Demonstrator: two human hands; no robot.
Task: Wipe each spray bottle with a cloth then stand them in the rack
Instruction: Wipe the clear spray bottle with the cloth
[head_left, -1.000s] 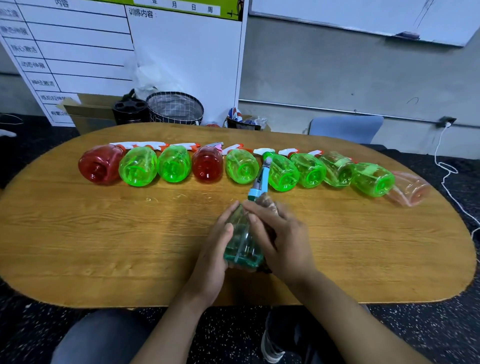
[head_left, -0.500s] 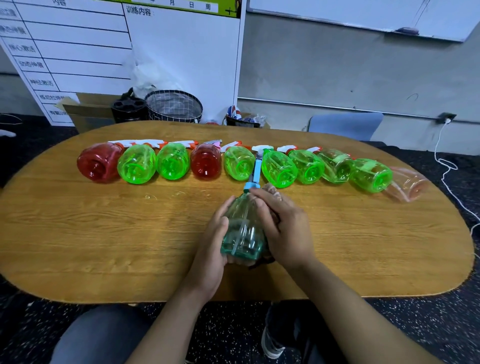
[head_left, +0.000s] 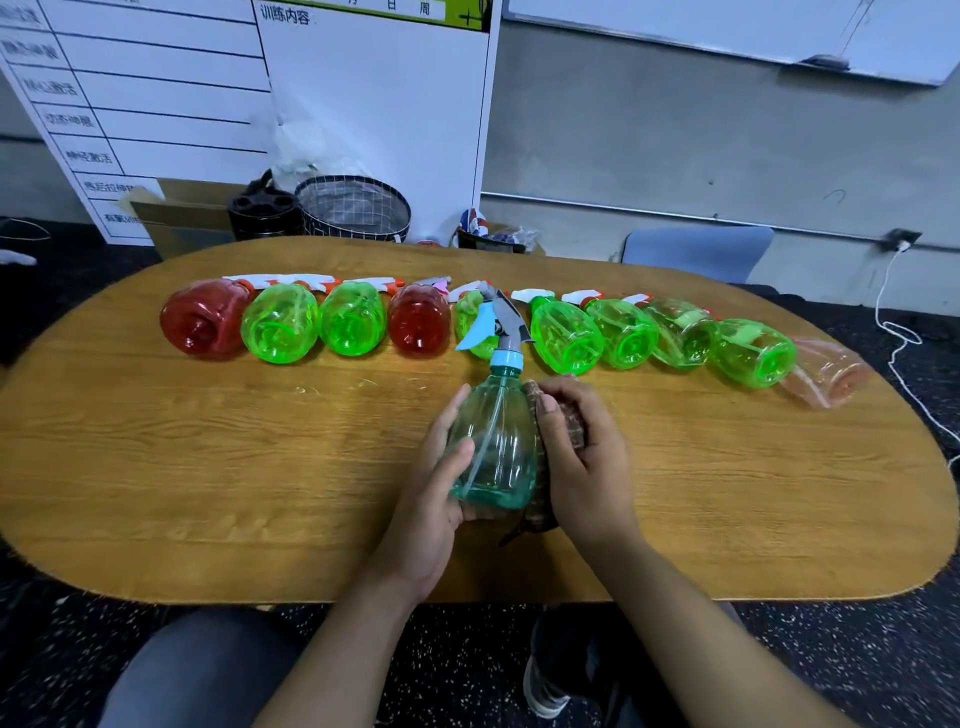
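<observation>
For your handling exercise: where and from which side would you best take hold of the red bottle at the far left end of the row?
Take the red bottle round its wide body, coming down from above. It lies on its side on the table with its base toward the camera and its spray head pointing away. Its left flank is free, but a green bottle sits close against its right, so a sideways grip would likely be cramped.

Between my hands I see a teal bottle with a pale blue collar and a brown cloth; beyond my hands, green and red bottles.

Bottle row lies on table, behind held bottle.
</observation>
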